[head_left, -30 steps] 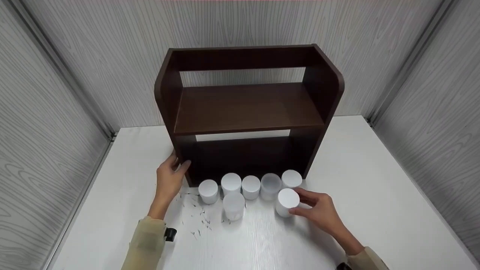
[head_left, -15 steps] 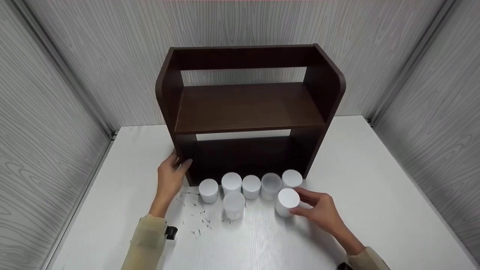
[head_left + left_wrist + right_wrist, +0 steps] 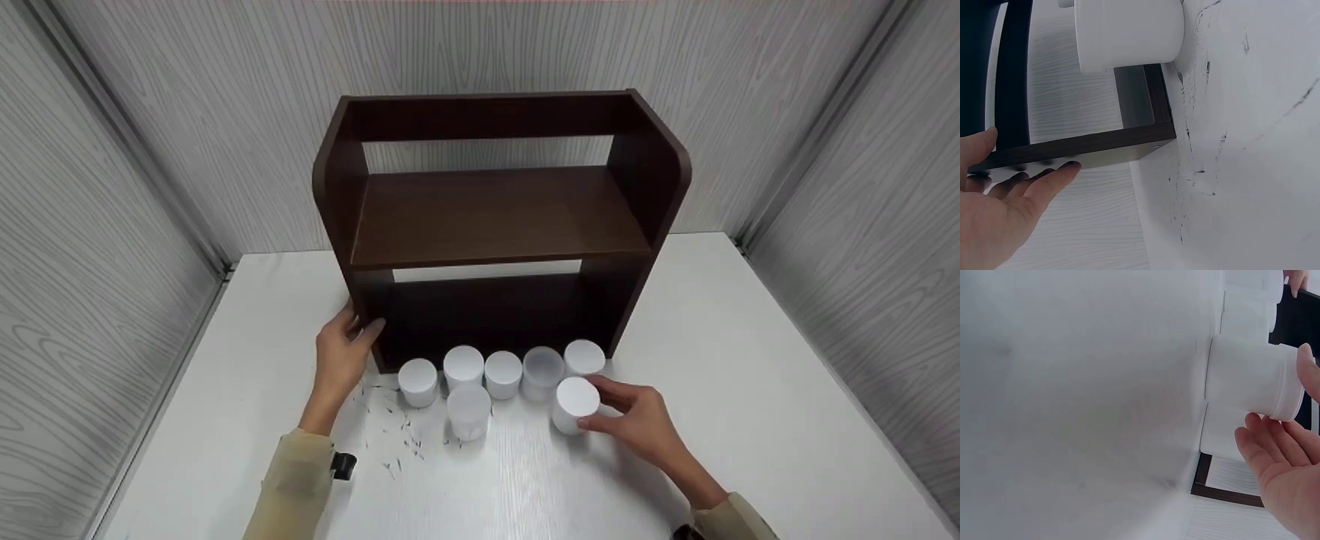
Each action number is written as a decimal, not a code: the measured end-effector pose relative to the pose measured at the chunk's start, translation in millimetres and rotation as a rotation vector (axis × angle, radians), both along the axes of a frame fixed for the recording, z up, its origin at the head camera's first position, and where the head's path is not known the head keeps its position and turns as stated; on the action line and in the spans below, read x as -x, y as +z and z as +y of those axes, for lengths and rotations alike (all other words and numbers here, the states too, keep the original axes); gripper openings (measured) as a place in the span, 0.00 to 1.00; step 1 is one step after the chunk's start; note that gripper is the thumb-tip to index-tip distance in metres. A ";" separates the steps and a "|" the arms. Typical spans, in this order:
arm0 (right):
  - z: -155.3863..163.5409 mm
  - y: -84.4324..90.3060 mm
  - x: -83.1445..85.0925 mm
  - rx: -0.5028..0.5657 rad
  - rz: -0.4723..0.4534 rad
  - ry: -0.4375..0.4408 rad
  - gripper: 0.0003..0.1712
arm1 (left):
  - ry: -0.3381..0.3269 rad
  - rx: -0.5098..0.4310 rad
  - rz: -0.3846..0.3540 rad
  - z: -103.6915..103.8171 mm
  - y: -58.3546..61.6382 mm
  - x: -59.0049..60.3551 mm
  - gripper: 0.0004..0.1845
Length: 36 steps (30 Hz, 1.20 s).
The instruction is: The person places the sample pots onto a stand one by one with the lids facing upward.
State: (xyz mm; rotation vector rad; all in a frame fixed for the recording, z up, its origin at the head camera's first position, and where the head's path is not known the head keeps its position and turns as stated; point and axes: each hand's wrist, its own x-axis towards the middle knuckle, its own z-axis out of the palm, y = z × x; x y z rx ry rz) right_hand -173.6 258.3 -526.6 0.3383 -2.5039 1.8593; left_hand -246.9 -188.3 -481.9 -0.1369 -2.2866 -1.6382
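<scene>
A dark brown two-tier wooden shelf (image 3: pixel 495 214) stands upright on the white table. My left hand (image 3: pixel 343 365) grips its left side panel low down, the thumb over the front edge and the fingers on the outer face, as the left wrist view (image 3: pixel 1010 205) also shows. My right hand (image 3: pixel 637 421) holds a white lidded jar (image 3: pixel 576 405) between thumb and fingers. In the right wrist view this jar (image 3: pixel 1247 377) stands upright on the table, the thumb at its lid. Several similar jars line the shelf's front, among them a translucent one (image 3: pixel 542 373). Another translucent jar (image 3: pixel 468 412) stands before that row.
The white table (image 3: pixel 757 390) carries dark scuff marks (image 3: pixel 405 439) near the left jars. Pale wood-grain walls (image 3: pixel 862 187) enclose it at the back and both sides. A white jar (image 3: pixel 583 358) stands right behind the held one, at the shelf's right front corner.
</scene>
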 end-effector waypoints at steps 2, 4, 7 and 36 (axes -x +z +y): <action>0.2 -0.3 0.1 -0.006 -0.002 -0.002 0.38 | 0.001 -0.007 -0.011 2.9 8.1 -4.8 0.30; 0.5 -0.5 0.3 -0.008 0.000 -0.001 0.39 | -0.008 -0.015 -0.020 6.1 17.8 -10.6 0.29; 0.2 -0.9 0.9 -0.003 0.002 0.006 0.40 | -0.015 -0.016 -0.033 6.5 20.9 -11.8 0.28; -11.3 44.0 4.8 0.001 0.041 0.031 0.36 | 0.037 -0.089 -0.035 4.3 -0.1 0.2 0.28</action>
